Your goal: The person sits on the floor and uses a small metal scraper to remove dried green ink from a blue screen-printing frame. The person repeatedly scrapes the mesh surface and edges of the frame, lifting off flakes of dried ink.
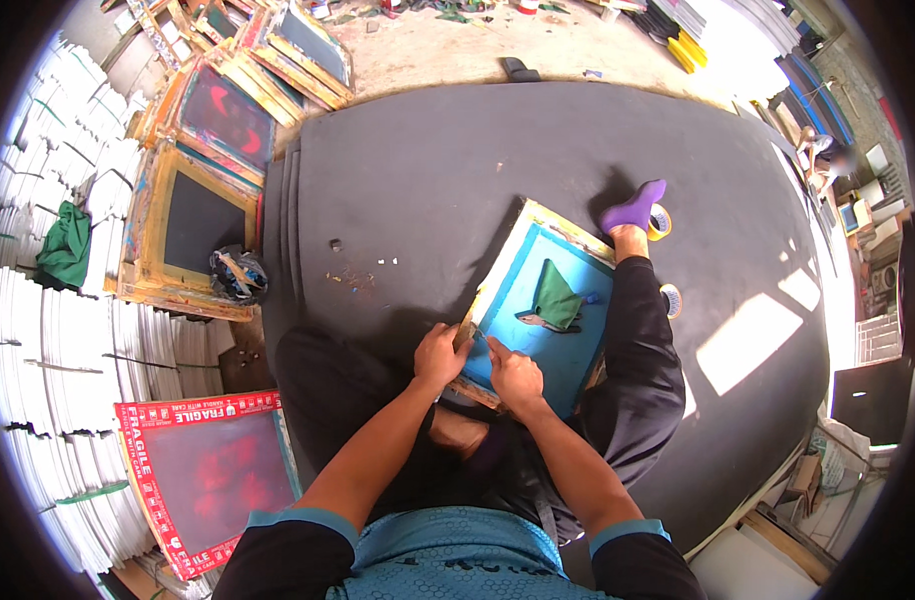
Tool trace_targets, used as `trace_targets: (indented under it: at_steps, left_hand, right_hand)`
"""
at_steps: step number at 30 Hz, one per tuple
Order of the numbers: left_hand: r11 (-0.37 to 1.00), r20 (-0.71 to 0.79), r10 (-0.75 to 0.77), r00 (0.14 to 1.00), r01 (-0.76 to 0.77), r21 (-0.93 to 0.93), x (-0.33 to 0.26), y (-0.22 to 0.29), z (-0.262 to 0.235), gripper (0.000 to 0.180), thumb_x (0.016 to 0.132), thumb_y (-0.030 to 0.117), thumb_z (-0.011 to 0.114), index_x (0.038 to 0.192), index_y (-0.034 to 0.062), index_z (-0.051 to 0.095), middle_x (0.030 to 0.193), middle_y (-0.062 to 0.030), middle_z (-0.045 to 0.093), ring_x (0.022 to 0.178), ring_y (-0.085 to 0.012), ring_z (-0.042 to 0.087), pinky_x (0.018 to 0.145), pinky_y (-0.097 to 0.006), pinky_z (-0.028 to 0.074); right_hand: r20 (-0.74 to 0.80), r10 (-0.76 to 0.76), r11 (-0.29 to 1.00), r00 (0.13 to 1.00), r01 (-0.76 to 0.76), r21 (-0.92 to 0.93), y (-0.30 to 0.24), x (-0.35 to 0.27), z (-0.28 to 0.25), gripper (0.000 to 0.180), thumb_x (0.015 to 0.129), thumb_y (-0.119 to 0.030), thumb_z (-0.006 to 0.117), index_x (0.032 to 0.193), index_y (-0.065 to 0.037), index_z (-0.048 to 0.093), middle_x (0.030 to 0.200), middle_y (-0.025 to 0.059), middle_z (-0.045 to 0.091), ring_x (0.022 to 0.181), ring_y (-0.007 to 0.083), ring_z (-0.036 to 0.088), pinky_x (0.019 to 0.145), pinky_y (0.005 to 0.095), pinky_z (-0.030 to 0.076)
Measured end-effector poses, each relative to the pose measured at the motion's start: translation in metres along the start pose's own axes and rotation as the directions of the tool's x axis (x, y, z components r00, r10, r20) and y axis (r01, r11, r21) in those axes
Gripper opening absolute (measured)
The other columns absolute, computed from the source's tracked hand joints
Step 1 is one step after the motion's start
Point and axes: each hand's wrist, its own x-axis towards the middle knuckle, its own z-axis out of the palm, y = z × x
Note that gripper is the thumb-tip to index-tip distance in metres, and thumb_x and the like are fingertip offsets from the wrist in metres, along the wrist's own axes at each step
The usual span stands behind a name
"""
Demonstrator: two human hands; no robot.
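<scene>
A wood-framed printing screen (508, 258) with bright blue mesh lies tilted across my legs. My left hand (442, 357) is closed round its near left edge, thumb toward the mesh. My right hand (516, 375) is curled over the near part of the blue mesh, fingers pinched together close to my left thumb. What the right fingers hold, if anything, is too small to make out. A folded green cloth (555, 298) rests on the mesh, with a small brownish thing sticking out at its near edge. My purple-socked foot (635, 207) is beside the frame's far right corner.
I sit on stacked dark sheets (408, 150). Tape rolls (660, 222) lie right of my foot and shin. Several screens (208, 215) lean at the left, near white bundled stacks (88, 350). A red-taped screen (213, 475) lies near left. Another person (823, 160) is far right.
</scene>
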Motion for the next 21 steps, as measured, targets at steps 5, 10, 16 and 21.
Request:
trace_targets:
  at_steps: [5, 10, 16, 21]
  left_hand:
    - [0.996, 0.017, 0.068, 0.998, -0.067, -0.061, -0.001, -0.010, 0.002, 0.044, 0.082, 0.025, 0.083, 0.122, 0.0086, 0.073, 0.105, -0.0140, 0.067, 0.099, -0.0380, 0.068, 0.083, -0.048, 0.056]
    - [0.995, 0.017, 0.081, 0.997, -0.080, -0.058, 0.000, -0.010, 0.005, 0.048, 0.079, 0.022, 0.085, 0.122, 0.0031, 0.072, 0.105, -0.0152, 0.066, 0.099, -0.0383, 0.068, 0.084, -0.047, 0.056]
    - [0.993, 0.011, 0.081, 0.997, -0.080, -0.086, 0.000, -0.010, 0.003, 0.047, 0.079, 0.022, 0.084, 0.121, 0.0028, 0.072, 0.107, -0.0160, 0.066, 0.099, -0.0383, 0.068, 0.084, -0.047, 0.056]
    - [0.996, 0.045, 0.066, 0.997, -0.063, -0.063, 0.002, -0.013, -0.003, 0.045, 0.080, 0.022, 0.083, 0.121, 0.0037, 0.073, 0.106, -0.0158, 0.067, 0.099, -0.0385, 0.068, 0.083, -0.047, 0.056]
  right_hand:
    - [0.040, 0.053, 0.974, 0.998, -0.043, -0.222, -0.018, 0.001, 0.005, 0.035, 0.105, -0.030, 0.058, 0.138, -0.027, 0.067, 0.091, 0.0233, 0.075, 0.089, 0.0447, 0.074, 0.080, 0.0542, 0.060]
    - [0.083, 0.049, 0.998, 0.995, -0.052, 0.042, -0.006, 0.006, 0.005, 0.036, 0.104, -0.030, 0.058, 0.139, -0.027, 0.066, 0.093, 0.0247, 0.075, 0.092, 0.0452, 0.074, 0.082, 0.0552, 0.060]
    - [-0.042, -0.024, 0.913, 0.999, 0.039, 0.406, 0.027, 0.009, 0.028, 0.033, 0.106, -0.030, 0.058, 0.137, -0.026, 0.069, 0.113, 0.0221, 0.075, 0.102, 0.0442, 0.073, 0.089, 0.0553, 0.058]
    - [0.091, -0.012, 0.988, 0.996, -0.003, 0.157, 0.012, 0.014, -0.001, 0.034, 0.105, -0.026, 0.064, 0.138, -0.018, 0.070, 0.118, 0.0199, 0.076, 0.107, 0.0353, 0.075, 0.092, 0.0398, 0.057]
